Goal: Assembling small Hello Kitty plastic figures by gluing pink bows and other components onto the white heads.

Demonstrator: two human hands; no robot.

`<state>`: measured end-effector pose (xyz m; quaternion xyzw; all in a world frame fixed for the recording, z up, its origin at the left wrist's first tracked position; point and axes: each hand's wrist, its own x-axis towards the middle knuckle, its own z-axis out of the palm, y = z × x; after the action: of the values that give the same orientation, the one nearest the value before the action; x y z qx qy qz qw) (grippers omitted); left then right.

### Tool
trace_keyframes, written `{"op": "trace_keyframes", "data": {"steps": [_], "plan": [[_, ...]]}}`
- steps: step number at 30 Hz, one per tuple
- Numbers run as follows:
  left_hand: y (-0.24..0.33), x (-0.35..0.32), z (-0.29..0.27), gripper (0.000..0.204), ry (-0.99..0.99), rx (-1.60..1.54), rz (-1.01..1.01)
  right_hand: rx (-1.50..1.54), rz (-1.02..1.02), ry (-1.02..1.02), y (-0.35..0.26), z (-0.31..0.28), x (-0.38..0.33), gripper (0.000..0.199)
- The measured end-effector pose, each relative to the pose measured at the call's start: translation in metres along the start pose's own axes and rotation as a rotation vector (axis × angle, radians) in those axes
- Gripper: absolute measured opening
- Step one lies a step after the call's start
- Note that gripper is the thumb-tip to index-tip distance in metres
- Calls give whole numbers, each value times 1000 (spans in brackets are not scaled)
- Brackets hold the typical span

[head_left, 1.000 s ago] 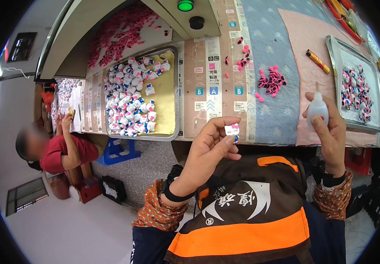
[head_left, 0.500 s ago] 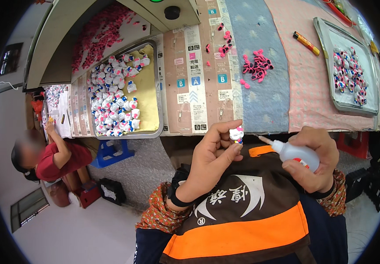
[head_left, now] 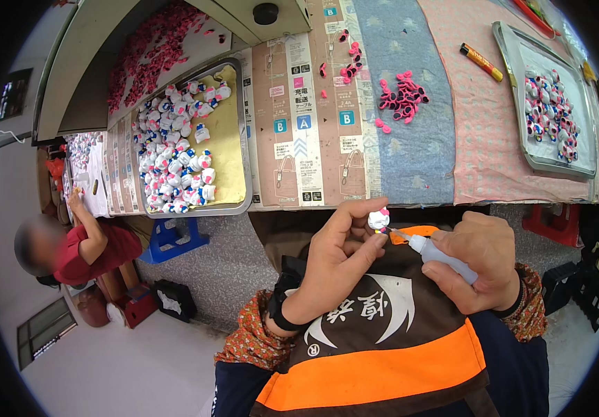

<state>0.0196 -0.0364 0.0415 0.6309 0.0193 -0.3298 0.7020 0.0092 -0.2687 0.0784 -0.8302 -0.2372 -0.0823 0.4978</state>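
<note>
The figurine [head_left: 378, 220] is white with a pink bow; the bottle [head_left: 450, 261] is a cloudy pale grey. The cuffs [head_left: 247, 330] are orange-red floral, and the apron [head_left: 442, 302] is dark brown with orange trim and a white emblem. A striped sheet [head_left: 334, 149] alternates brown and cream, marked with blue squares; a blue cloth [head_left: 410, 163] has pale motifs, a pink cloth [head_left: 487, 146] a fine, paler pattern. The small parts [head_left: 403, 97] are hot pink with blackish insides. The left tray [head_left: 247, 184] is silver, lined in yellow, under white, pink and blue figurines [head_left: 174, 156]; the right tray [head_left: 560, 167] is silver, lined in white. The tube [head_left: 481, 62] is yellow with red and black. The co-worker's shirt [head_left: 98, 251] is dark red, the stool [head_left: 174, 243] blue.
</note>
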Motion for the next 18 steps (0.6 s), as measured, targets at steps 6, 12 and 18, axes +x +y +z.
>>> {"op": "trace_keyframes", "data": {"steps": [6,12,18], "plan": [[0,-1,0,44,-28,4,-24,3,-6,9,1,3,0,29],[0,-1,-1,43,-32,17,-11,-28,18,-50,-1,1,3,29],[0,0,-1,42,-32,-81,-55,-47,29,-80,-1,-3,3,30]]}}
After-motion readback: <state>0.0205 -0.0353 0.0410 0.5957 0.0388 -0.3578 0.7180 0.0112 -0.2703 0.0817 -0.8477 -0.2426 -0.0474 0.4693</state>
